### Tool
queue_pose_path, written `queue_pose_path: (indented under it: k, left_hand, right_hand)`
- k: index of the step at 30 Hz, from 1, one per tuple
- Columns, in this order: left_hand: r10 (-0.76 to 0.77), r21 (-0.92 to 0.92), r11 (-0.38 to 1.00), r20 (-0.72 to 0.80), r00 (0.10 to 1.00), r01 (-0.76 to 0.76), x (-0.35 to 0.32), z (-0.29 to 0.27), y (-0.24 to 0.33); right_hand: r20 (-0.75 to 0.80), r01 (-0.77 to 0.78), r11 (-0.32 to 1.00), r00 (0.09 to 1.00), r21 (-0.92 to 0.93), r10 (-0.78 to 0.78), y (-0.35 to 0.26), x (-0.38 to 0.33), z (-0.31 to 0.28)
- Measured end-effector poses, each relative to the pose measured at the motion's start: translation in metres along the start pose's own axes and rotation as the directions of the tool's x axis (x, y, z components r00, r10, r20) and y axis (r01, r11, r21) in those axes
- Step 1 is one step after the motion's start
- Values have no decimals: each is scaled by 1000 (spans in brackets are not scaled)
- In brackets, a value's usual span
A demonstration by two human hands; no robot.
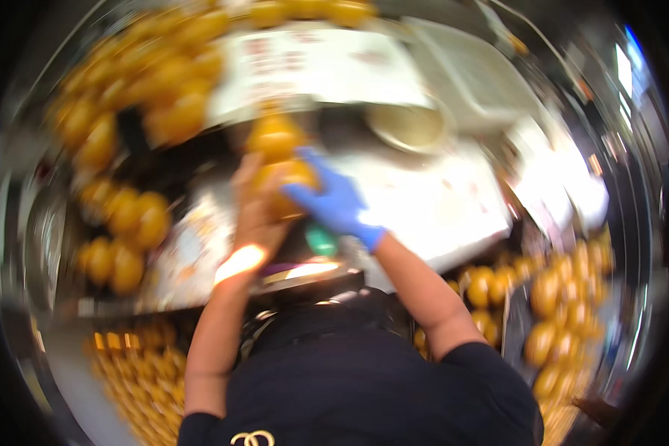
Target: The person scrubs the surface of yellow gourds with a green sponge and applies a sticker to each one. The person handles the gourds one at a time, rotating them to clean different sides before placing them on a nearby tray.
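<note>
One glossy yellow gourd (275, 139) | fingers of left hand (262, 195) and right hand (336, 199) grasp it | slick sides could slip, we drop it

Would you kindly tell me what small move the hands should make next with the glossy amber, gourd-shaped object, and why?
Perhaps turn the glossy amber, gourd-shaped object slightly between the bare left hand and the blue-gloved right hand: both are at its lower bulb, so the grip seems shared, while its upper bulb looks largely uncovered. Blur hides finer detail.
</note>
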State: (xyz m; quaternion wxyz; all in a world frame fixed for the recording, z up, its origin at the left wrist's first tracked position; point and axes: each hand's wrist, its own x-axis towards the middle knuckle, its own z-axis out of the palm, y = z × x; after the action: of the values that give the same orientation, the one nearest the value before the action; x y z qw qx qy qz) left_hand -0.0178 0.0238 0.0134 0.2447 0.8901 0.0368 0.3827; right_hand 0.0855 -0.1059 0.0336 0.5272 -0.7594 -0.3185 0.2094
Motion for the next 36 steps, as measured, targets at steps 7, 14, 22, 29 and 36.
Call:
queue_pose_path:
  k: [7,14,22,29,36]
  left_hand:
    - [22,-147,989,208,978,9,7,26,25]
    - [-10,-141,989,187,982,37,-6,25,24]
    - [-50,-115,991,168,985,70,-3,29,30]
    - [-35,-144,988,163,986,59,-6,29,26]
    - [-5,-119,993,137,991,22,-7,30,24]
  right_hand:
    - [-391,-91,995,918,-42,67,59,-91,-66]
    - [-664,-445,844,732,-300,151,100,-153,-145]
    - [-624,-682,488,718,-544,308,118,-142,-190]
    - [-476,-639,417,765,-647,434,118,-172,-186]
    - [-337,-483,548,874,-683,350,70,-134,-133]
